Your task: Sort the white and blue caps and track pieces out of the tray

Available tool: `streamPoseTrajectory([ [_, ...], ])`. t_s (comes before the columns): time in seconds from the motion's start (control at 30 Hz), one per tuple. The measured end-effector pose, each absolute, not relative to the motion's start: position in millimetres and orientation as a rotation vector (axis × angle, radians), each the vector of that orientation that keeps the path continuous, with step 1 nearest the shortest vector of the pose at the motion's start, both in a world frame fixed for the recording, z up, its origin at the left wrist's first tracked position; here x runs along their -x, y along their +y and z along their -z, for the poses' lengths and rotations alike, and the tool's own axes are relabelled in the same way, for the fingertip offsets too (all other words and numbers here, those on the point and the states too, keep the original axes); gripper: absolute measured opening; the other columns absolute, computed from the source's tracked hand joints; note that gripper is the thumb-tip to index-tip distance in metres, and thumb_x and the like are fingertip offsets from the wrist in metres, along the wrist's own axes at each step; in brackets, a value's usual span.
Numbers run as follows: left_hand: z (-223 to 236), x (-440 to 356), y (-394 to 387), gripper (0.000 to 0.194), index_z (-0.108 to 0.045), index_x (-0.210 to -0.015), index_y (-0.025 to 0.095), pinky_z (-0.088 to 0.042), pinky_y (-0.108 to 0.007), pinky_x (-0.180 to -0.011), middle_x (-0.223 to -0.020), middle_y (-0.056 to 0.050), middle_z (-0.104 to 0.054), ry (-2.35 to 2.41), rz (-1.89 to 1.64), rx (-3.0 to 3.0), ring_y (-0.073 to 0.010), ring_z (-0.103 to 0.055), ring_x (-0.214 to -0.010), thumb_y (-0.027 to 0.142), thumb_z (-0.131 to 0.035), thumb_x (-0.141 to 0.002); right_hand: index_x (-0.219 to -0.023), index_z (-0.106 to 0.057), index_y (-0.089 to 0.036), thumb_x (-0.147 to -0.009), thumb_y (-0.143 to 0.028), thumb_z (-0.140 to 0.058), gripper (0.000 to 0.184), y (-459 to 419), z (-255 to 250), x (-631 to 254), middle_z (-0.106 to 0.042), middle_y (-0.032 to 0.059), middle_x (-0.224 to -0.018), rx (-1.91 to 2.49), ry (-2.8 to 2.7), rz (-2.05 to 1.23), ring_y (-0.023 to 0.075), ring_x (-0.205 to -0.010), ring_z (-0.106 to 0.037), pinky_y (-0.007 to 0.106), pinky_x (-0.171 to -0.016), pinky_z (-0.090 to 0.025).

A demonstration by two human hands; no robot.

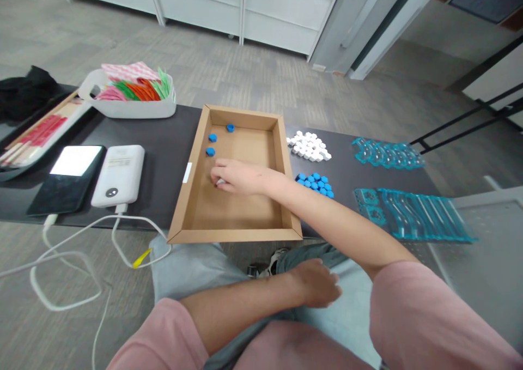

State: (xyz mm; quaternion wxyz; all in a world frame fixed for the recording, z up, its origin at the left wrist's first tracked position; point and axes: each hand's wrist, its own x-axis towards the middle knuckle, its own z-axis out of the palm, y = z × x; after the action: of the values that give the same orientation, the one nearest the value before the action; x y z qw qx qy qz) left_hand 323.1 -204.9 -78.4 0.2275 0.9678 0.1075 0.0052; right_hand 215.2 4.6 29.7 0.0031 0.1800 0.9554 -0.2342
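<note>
My right hand reaches into a shallow cardboard box. Its fingers pinch a small white hexagonal block, mostly hidden by them, over the left part of the box floor. Beyond the fingers, three blue hexagonal blocks form a loose line along the box's left side and far corner. My left hand lies over my lap, in front of the box, with its fingers curled in and nothing visible in them.
Right of the box are piles of white blocks and blue blocks, then clear teal plastic trays. On the left lie a phone, a power bank with white cables, and a white basket of colourful items.
</note>
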Motion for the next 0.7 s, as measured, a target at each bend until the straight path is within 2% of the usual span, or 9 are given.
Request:
streamPoseTrajectory([
  [0.13, 78, -324, -206, 0.017, -0.087, -0.115, 0.019, -0.046, -0.036, -0.073, -0.122, -0.013, -0.091, 0.293, -0.016, -2.665, -0.0242, -0.089, -0.108, 0.028, -0.074, -0.121, -0.102, -0.074, -0.032, -0.103, -0.010, -0.074, 0.022, -7, -32, -241, -0.081, 0.0092, -0.130, -0.523, 2.965, 0.884, 0.0286, -0.103, -0.075, 0.045, -0.100, -0.065],
  [0.3, 76, -321, -206, 0.019, -0.087, -0.123, 0.019, -0.052, -0.037, -0.080, -0.123, -0.013, -0.092, 0.289, -0.007, -2.671, -0.0257, -0.089, -0.112, 0.036, -0.079, -0.120, -0.123, -0.082, -0.029, -0.106, -0.021, -0.077, 0.019, 6, -53, -305, -0.079, 0.0096, -0.135, -0.747, 3.125, 1.049, 0.0271, -0.106, -0.077, 0.045, -0.100, -0.068],
  [0.4, 74, -318, -206, 0.024, -0.087, -0.126, 0.017, -0.053, -0.037, -0.083, -0.123, -0.014, -0.092, 0.296, 0.000, -2.675, -0.0275, -0.090, -0.115, 0.039, -0.077, -0.121, -0.129, -0.084, -0.027, -0.104, -0.030, -0.083, 0.025, 38, -64, -372, -0.079, 0.0096, -0.135, -1.134, 3.262, 0.980, 0.0245, -0.102, -0.077, 0.042, -0.097, -0.069],
  [0.47, 74, -318, -207, 0.026, -0.087, -0.124, 0.015, -0.053, -0.038, -0.083, -0.123, -0.014, -0.091, 0.295, 0.009, -2.678, -0.0274, -0.090, -0.113, 0.037, -0.074, -0.122, -0.124, -0.085, -0.026, -0.099, -0.031, -0.086, 0.025, 62, -63, -422, -0.080, 0.0092, -0.130, -1.502, 3.222, 0.877, 0.0239, -0.099, -0.077, 0.041, -0.095, -0.069],
  [0.6, 75, -319, -208, 0.023, -0.087, -0.119, 0.016, -0.052, -0.037, -0.082, -0.119, -0.013, -0.091, 0.292, 0.005, -2.682, -0.0253, -0.089, -0.106, 0.033, -0.073, -0.122, -0.110, -0.082, -0.024, -0.093, -0.027, -0.088, 0.018, 97, -43, -501, -0.084, 0.0077, -0.111, -2.257, 2.777, 0.883, 0.0228, -0.088, -0.075, 0.042, -0.093, -0.068],
  [0.7, 76, -320, -207, 0.022, -0.087, -0.119, 0.018, -0.052, -0.037, -0.083, -0.118, -0.013, -0.091, 0.294, 0.004, -2.683, -0.0251, -0.088, -0.106, 0.035, -0.073, -0.122, -0.102, -0.080, -0.024, -0.089, -0.025, -0.089, 0.015, 106, -25, -529, -0.085, 0.0066, -0.106, -2.511, 2.519, 0.887, 0.0227, -0.087, -0.074, 0.042, -0.094, -0.068],
])
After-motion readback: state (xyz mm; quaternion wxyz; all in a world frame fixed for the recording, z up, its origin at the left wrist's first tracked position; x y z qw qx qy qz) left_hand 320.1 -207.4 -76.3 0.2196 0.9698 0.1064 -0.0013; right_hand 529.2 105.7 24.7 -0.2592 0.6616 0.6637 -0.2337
